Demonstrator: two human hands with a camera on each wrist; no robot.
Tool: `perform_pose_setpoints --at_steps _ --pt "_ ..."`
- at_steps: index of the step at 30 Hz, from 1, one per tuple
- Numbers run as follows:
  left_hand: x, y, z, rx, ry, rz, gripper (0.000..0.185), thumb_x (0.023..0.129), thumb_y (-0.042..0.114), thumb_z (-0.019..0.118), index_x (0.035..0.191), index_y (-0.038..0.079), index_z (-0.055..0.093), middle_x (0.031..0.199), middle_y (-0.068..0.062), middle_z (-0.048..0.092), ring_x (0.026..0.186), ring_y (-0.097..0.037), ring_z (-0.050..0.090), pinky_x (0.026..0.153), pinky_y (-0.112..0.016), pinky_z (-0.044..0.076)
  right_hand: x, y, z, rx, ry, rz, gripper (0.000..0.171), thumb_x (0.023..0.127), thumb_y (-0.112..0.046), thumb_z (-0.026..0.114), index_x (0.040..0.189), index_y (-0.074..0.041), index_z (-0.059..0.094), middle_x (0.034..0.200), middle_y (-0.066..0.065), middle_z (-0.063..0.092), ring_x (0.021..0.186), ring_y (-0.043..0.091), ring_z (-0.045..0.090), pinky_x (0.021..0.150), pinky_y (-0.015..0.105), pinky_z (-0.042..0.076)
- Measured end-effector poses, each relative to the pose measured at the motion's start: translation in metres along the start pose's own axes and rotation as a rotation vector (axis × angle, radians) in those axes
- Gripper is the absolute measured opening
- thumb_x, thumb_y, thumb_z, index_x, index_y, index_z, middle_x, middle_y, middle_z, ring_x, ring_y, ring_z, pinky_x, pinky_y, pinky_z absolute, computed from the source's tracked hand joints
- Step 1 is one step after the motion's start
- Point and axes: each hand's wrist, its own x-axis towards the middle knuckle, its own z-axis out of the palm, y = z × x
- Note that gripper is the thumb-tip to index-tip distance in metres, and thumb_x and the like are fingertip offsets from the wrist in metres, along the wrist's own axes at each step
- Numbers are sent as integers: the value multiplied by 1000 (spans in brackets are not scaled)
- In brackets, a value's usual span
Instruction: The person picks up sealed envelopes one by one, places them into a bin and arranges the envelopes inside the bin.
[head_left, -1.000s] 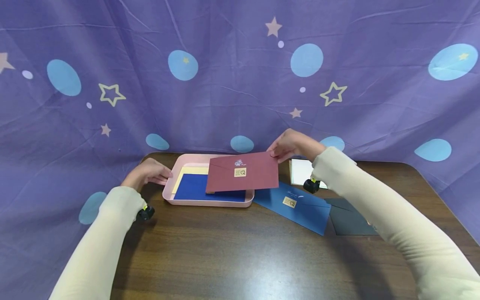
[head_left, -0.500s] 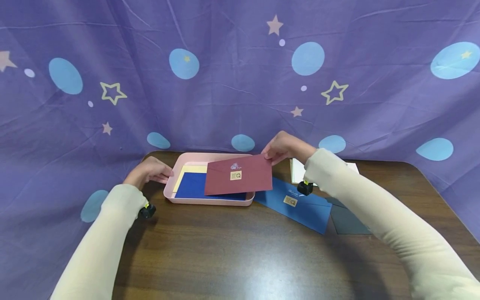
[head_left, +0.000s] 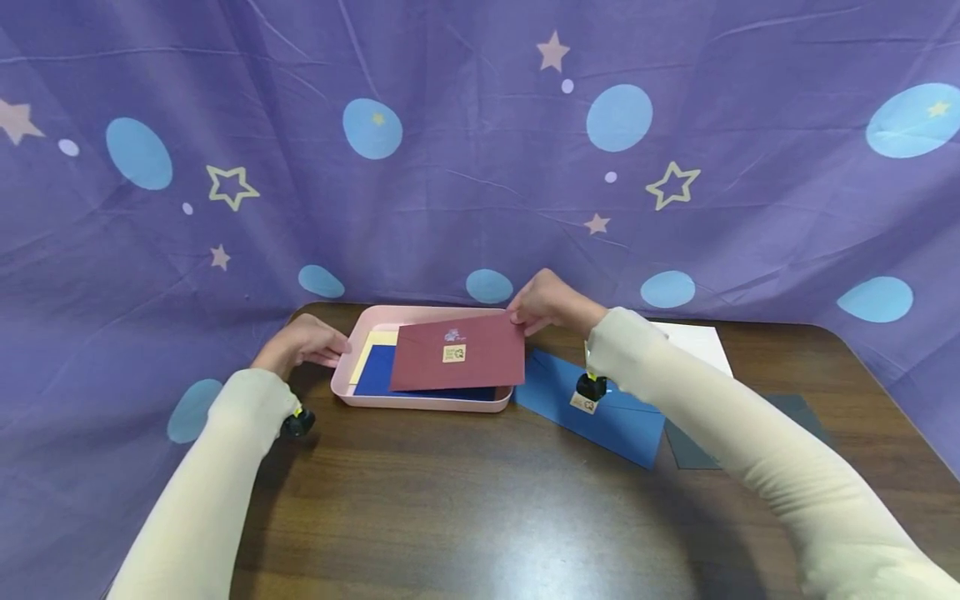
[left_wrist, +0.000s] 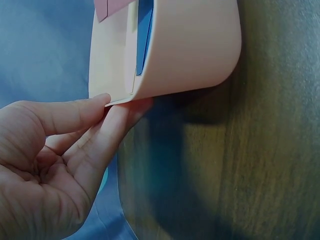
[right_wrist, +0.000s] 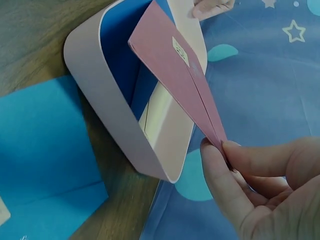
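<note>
The right hand (head_left: 550,302) pinches a corner of the maroon envelope (head_left: 459,357), holding it tilted over the pink tray (head_left: 420,400) on the tabletop (head_left: 465,500). The left hand (head_left: 303,343) pinches the tray's left rim between thumb and fingers. A blue envelope (head_left: 615,417) lies just beside the tray.

No writing can be read; the small stickers on the maroon envelope (head_left: 457,360) and blue envelope (head_left: 600,412) are too blurred.

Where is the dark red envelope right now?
In the head view the dark red envelope sits mid-table, tilted above the pink tray. The right hand pinches its far right corner, over the blue sheet in the tray.
</note>
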Motion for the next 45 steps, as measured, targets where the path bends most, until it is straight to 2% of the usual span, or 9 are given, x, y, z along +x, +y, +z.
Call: perform_pose_setpoints --at_steps 6,14,21,26,33,39,45 --pt "-1 0 0 -11 0 -8 36 93 -1 67 123 -19 60 70 2 69 62 -6 67 66 -24 66 1 -4 9 -2 8 -24 18 89 7 71 106 11 74 95 20 75 69 18 71 83 44 66" --pt "0 -2 0 -19 11 20 30 91 -3 65 117 -19 63 68 2 68 60 -6 66 64 -23 65 5 -3 19 10 29 -38 18 88 10 70 106 12 73 92 17 72 68 18 71 89 49 64" --pt "-1 -1 1 -7 14 14 32 91 -2 65 118 -19 62 68 2 67 60 -6 66 64 -23 65 10 -2 26 8 49 -39 19 88 8 71 107 10 74 100 21 74 65 17 71 79 42 67" --pt "-3 0 2 -11 4 22 35 91 -2 65 120 -21 60 69 1 68 61 -6 66 64 -23 65 12 -4 29 2 54 -30 18 88 8 71 106 8 74 103 21 74 65 18 72 79 41 67" --pt "-4 1 1 -16 -2 28 33 91 -3 65 118 -21 61 69 1 68 60 -6 67 64 -23 65 14 -7 33 -27 81 -30 13 88 7 72 100 6 75 99 19 75 66 19 72 78 41 68" --pt "-4 1 1 -7 13 22 32 91 -2 65 118 -20 62 69 1 68 61 -7 67 64 -23 65 20 -6 39 -66 130 -31 7 85 6 75 91 4 75 88 15 74 59 16 70 75 39 68" --pt "-6 1 1 -11 10 28 34 91 -3 65 119 -21 61 70 0 69 62 -7 67 65 -24 65 24 -6 43 -76 150 -32 10 84 5 75 94 4 76 91 15 75 57 16 69 70 36 68"
